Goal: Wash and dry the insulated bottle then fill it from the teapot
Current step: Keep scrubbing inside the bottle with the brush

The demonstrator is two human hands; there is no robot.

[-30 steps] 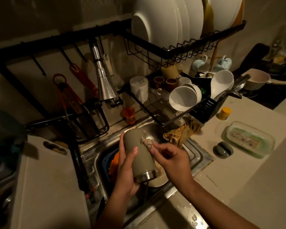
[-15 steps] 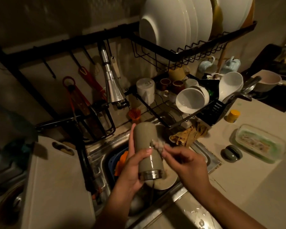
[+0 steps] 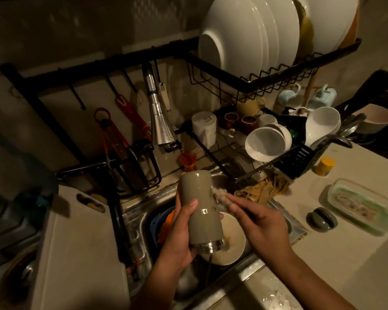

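The insulated bottle (image 3: pixel 201 209) is grey-green with a steel neck and is held upside down over the steel sink (image 3: pixel 141 211). My left hand (image 3: pixel 180 231) grips it from the left, thumb across its front. My right hand (image 3: pixel 258 222) pinches a small pale scrubbing pad (image 3: pixel 220 195) against the bottle's right side. A thin stream of water drips from the bottle's mouth. No teapot is plainly identifiable in the dim view.
A dirty plate (image 3: pixel 231 242) and blue and orange items (image 3: pixel 164 222) lie in the sink. The faucet (image 3: pixel 159 121) hangs behind. A black dish rack (image 3: pixel 267 70) holds plates, bowls and cups. A cutting board (image 3: pixel 81 253) lies left; a glass container (image 3: pixel 363 206) sits right.
The scrubbing pad has shifted along the bottle's right side, and the bottle stays upside down in my left hand. The view has moved slightly.
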